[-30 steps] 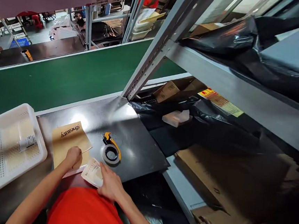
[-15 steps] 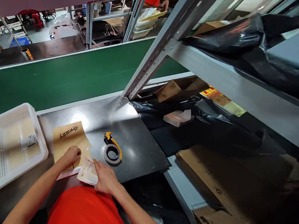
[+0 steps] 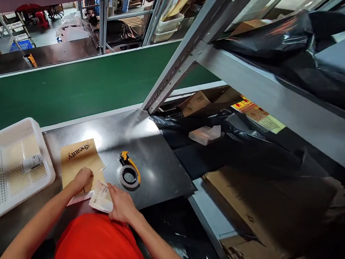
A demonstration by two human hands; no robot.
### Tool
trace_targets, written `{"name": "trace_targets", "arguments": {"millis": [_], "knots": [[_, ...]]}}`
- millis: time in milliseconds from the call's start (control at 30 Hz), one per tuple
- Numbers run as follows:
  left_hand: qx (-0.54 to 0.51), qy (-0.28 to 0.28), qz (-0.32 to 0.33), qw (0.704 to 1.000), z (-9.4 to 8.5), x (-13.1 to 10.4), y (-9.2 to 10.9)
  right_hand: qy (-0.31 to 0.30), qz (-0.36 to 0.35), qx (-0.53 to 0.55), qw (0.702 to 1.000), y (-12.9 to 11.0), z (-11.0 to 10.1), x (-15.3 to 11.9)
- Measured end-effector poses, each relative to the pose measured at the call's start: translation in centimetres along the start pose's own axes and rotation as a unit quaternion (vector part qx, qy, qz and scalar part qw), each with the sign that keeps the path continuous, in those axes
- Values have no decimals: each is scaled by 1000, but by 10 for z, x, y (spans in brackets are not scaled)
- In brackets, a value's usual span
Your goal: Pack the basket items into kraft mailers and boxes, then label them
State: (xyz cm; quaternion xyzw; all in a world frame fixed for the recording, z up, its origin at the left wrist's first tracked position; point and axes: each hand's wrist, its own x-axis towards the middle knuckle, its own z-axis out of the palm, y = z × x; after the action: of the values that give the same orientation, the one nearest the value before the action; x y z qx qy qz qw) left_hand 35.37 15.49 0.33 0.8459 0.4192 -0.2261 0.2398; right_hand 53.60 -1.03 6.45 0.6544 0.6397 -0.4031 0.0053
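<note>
A tan paper mailer (image 3: 78, 157) printed "beauty" lies on the metal table. My left hand (image 3: 83, 179) rests closed on its lower part; whatever its fingers hold, if anything, is too small to make out. Close to my body, my right hand (image 3: 120, 202) grips a small stack of white printed labels (image 3: 101, 197), thumb on top. A pinkish-white strip (image 3: 80, 198) shows between the mailer and my body. To the right of the mailer lies a yellow and black tape dispenser (image 3: 130, 174) with a roll of tape.
White perforated baskets (image 3: 15, 168) are stacked at the left, a labelled tan packet inside. A green conveyor belt (image 3: 73, 90) runs behind the table (image 3: 162, 173). A slanted metal post (image 3: 178, 61) and a shelf with black plastic stand right. Cardboard (image 3: 244, 204) lies lower right.
Both hands have stayed nearly in place, with the labels still in my right hand. The view has shifted slightly. In the background, the person in red has mostly gone out of view.
</note>
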Motion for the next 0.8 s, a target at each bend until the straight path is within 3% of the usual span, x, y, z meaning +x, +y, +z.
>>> {"name": "trace_targets", "arguments": {"millis": [200,467,800], "knots": [[-3,-1,11,1000,-2,2,-3,0,-14,-2,1000,-1,1,1],[23,33,-9,999,14,-2,10,-8,-73,-54,996,-6,-3,9],[-3,88,51,995,29,-25,-15,-39,-221,-162,961,-16,-13,46]]}}
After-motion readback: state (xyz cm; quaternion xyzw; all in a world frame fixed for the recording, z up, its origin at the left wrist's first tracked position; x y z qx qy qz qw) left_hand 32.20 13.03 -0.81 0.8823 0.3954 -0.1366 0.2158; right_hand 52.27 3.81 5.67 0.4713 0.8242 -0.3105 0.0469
